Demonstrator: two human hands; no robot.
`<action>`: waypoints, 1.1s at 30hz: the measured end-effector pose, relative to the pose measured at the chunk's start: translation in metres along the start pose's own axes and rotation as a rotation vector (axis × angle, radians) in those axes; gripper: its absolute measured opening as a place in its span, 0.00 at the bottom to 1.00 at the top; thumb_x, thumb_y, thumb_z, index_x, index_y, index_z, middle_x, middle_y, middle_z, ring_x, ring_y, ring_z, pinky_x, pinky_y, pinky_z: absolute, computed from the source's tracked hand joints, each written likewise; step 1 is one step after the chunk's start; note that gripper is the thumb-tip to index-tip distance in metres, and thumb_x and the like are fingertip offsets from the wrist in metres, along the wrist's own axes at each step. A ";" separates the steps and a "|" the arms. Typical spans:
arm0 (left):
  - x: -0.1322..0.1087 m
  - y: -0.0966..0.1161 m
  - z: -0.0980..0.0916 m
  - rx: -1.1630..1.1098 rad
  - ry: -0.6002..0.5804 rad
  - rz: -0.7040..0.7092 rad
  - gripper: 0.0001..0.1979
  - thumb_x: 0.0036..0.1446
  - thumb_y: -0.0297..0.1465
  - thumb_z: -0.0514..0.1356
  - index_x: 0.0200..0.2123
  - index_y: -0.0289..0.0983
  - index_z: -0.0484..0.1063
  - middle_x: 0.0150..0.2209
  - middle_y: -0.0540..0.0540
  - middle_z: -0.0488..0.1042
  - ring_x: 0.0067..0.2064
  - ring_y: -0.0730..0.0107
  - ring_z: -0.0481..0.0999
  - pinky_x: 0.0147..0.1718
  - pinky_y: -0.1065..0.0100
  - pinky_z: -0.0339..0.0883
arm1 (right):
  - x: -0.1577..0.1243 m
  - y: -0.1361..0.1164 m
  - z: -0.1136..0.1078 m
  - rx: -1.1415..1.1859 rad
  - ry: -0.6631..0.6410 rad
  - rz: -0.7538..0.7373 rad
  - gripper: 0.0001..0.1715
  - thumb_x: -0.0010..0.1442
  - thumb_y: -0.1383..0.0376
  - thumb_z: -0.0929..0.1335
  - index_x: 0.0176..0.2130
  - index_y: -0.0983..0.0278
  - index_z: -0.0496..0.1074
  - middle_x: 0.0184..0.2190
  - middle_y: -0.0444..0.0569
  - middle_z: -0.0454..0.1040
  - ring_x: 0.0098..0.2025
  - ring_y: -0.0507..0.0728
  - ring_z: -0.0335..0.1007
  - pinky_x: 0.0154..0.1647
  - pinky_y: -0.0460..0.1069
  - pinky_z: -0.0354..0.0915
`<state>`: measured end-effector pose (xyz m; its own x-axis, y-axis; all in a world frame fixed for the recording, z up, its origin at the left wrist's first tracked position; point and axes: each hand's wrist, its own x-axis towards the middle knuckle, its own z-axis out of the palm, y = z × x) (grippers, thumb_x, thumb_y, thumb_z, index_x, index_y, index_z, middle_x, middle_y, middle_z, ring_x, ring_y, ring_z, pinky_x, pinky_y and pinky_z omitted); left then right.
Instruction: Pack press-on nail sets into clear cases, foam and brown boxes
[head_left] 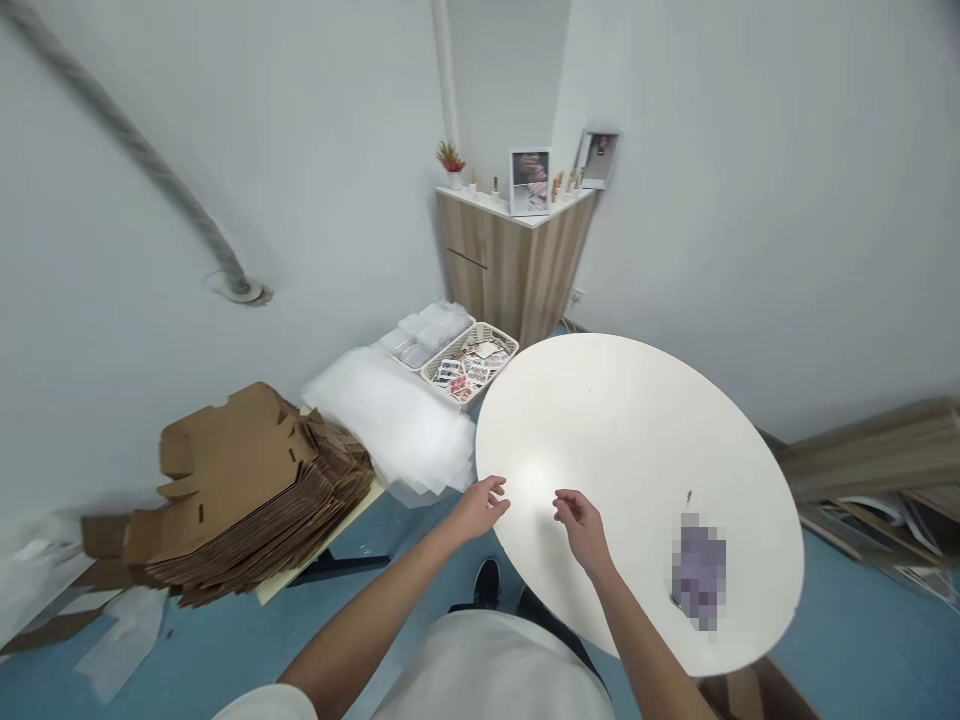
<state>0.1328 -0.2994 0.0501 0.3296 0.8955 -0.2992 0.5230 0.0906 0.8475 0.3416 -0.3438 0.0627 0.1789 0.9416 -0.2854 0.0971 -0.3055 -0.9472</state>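
Observation:
My left hand [481,507] hangs in the air at the left edge of a round white table [622,420], fingers curved and apart, holding nothing. To its right, my right hand [581,525] is over the tabletop, its fingers bent and thumb apart, also holding nothing. A gap separates the two hands. On the right part of the table lies a purple item [699,575], pixelated so its details are hidden. A small dark object [689,496] sits just behind it.
Flattened brown cardboard boxes [240,490] are stacked at the left. Beside them lie white foam sheets [397,415]. Behind are a basket of printed cards [472,365] and a tray of clear packs [427,333]. A wooden cabinet [510,260] holds picture frames and small plants.

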 end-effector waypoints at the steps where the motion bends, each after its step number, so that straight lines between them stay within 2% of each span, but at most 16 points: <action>1: -0.001 -0.005 -0.010 0.020 0.019 -0.020 0.22 0.49 0.39 0.55 0.47 0.36 0.64 0.43 0.42 0.70 0.37 0.68 0.72 0.35 0.67 0.64 | 0.007 -0.006 0.008 -0.012 -0.044 -0.007 0.20 0.48 0.51 0.66 0.36 0.62 0.69 0.32 0.48 0.71 0.31 0.54 0.68 0.37 0.52 0.65; 6: -0.002 -0.026 -0.043 0.043 0.123 -0.106 0.23 0.48 0.40 0.55 0.47 0.37 0.64 0.43 0.43 0.70 0.38 0.67 0.71 0.35 0.68 0.64 | 0.047 -0.025 0.033 -0.015 -0.183 -0.045 0.21 0.47 0.51 0.66 0.36 0.63 0.70 0.30 0.48 0.71 0.31 0.54 0.68 0.36 0.52 0.65; 10: 0.001 -0.032 -0.055 -0.016 0.247 -0.147 0.22 0.48 0.40 0.55 0.46 0.37 0.64 0.42 0.43 0.70 0.37 0.67 0.72 0.34 0.68 0.65 | 0.078 -0.030 0.054 -0.028 -0.242 -0.047 0.21 0.47 0.51 0.65 0.36 0.63 0.70 0.31 0.49 0.72 0.31 0.55 0.68 0.35 0.52 0.64; 16: 0.023 -0.037 -0.076 -0.053 0.341 -0.158 0.20 0.47 0.39 0.57 0.44 0.38 0.66 0.42 0.43 0.70 0.37 0.66 0.72 0.33 0.67 0.66 | 0.113 -0.034 0.092 -0.072 -0.327 -0.061 0.19 0.47 0.53 0.66 0.36 0.63 0.70 0.32 0.49 0.72 0.31 0.55 0.68 0.36 0.52 0.64; 20: 0.053 -0.044 -0.102 -0.077 0.397 -0.134 0.19 0.47 0.36 0.58 0.44 0.39 0.67 0.46 0.43 0.69 0.39 0.65 0.72 0.34 0.67 0.66 | 0.137 -0.041 0.115 -0.088 -0.295 -0.082 0.18 0.46 0.56 0.66 0.36 0.62 0.69 0.36 0.50 0.72 0.36 0.55 0.68 0.37 0.51 0.64; 25: 0.104 -0.055 -0.137 -0.194 0.369 -0.156 0.18 0.46 0.35 0.60 0.43 0.38 0.67 0.47 0.42 0.69 0.42 0.63 0.72 0.37 0.64 0.66 | 0.173 -0.050 0.147 -0.124 -0.249 -0.043 0.18 0.46 0.59 0.66 0.38 0.62 0.69 0.37 0.50 0.72 0.37 0.55 0.68 0.38 0.52 0.65; 30: 0.155 -0.062 -0.160 -0.515 0.298 -0.242 0.24 0.43 0.30 0.62 0.46 0.36 0.63 0.50 0.37 0.66 0.50 0.58 0.67 0.46 0.60 0.61 | 0.208 -0.054 0.184 -0.126 -0.216 0.022 0.21 0.44 0.64 0.66 0.41 0.62 0.67 0.44 0.50 0.70 0.45 0.56 0.66 0.44 0.52 0.63; 33: 0.180 -0.066 -0.168 -0.689 0.273 -0.276 0.24 0.42 0.26 0.62 0.46 0.35 0.63 0.50 0.37 0.66 0.53 0.57 0.63 0.50 0.59 0.55 | 0.226 -0.053 0.203 -0.100 -0.216 0.061 0.23 0.44 0.66 0.65 0.43 0.63 0.66 0.44 0.51 0.70 0.47 0.56 0.65 0.44 0.50 0.64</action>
<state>0.0258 -0.0711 0.0137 0.0072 0.8685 -0.4956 -0.0766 0.4946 0.8657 0.1777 -0.0860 0.0184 -0.0253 0.9263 -0.3761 0.1905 -0.3648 -0.9114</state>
